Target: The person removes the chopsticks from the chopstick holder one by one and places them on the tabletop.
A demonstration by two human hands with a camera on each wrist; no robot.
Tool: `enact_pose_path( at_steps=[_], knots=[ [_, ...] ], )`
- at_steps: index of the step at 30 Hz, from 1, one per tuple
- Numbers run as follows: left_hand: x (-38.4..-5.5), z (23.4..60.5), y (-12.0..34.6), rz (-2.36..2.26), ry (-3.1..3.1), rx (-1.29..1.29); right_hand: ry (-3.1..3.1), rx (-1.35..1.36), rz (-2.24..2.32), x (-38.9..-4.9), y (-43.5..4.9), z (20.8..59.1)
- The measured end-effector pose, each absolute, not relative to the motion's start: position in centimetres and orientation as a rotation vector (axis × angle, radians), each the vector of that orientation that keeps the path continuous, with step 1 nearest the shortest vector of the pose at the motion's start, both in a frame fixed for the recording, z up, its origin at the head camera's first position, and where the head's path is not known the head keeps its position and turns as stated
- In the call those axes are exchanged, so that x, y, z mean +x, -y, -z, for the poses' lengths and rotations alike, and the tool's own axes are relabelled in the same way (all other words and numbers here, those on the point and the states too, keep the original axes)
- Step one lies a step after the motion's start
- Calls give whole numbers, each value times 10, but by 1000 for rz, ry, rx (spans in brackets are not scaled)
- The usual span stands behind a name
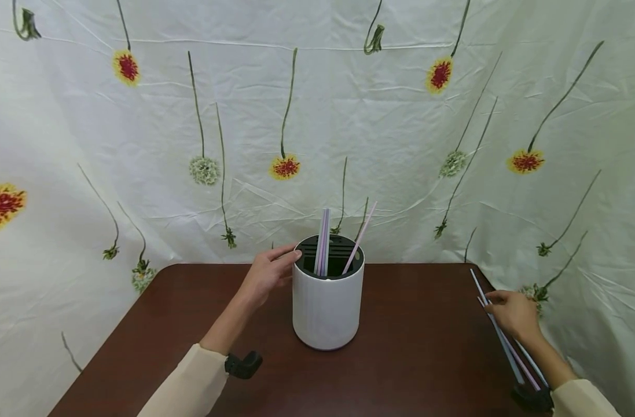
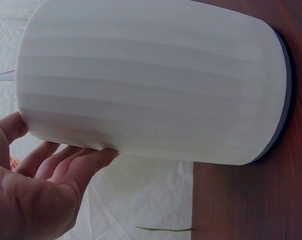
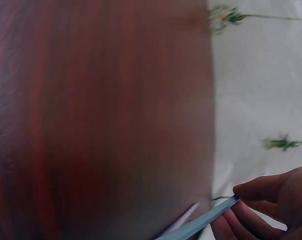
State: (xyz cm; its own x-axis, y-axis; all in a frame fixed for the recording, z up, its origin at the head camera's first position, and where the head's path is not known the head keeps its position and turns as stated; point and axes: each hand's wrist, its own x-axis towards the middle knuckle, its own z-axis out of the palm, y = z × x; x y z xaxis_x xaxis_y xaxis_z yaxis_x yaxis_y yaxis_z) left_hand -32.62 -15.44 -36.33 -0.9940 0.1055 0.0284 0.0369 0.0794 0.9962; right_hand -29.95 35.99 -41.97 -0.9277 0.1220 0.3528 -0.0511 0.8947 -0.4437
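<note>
A white ribbed round holder (image 1: 327,313) with a black slotted insert (image 1: 308,255) stands upright on the table, with several thin pale purple and pink sticks (image 1: 322,243) rising from it. My left hand (image 1: 267,272) holds the holder's left side near the top, thumb at the rim and fingers against the outer wall (image 2: 140,100). At the table's right edge, my right hand (image 1: 515,315) pinches a thin light blue stick (image 3: 206,222) between thumb and fingers. A pink stick (image 3: 183,217) lies just beside it; the sticks' lower ends run under my right forearm.
The dark brown table (image 1: 411,347) ends at a flowered white cloth (image 1: 317,116) hanging behind and at the sides. Dark straps sit on both wrists, the left one (image 1: 243,365) below the holder's left side.
</note>
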Motion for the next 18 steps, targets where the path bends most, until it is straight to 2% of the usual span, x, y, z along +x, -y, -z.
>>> enact_pose_path(
  at_steps=[5, 18],
  knots=[
    [-325, 363, 154, -2090, -2271, 157, 2742, -31, -560, -300, -374, 440],
    [-326, 363, 155, -2071, -2284, 153, 2874, -80, -544, -302, -380, 457]
  ],
)
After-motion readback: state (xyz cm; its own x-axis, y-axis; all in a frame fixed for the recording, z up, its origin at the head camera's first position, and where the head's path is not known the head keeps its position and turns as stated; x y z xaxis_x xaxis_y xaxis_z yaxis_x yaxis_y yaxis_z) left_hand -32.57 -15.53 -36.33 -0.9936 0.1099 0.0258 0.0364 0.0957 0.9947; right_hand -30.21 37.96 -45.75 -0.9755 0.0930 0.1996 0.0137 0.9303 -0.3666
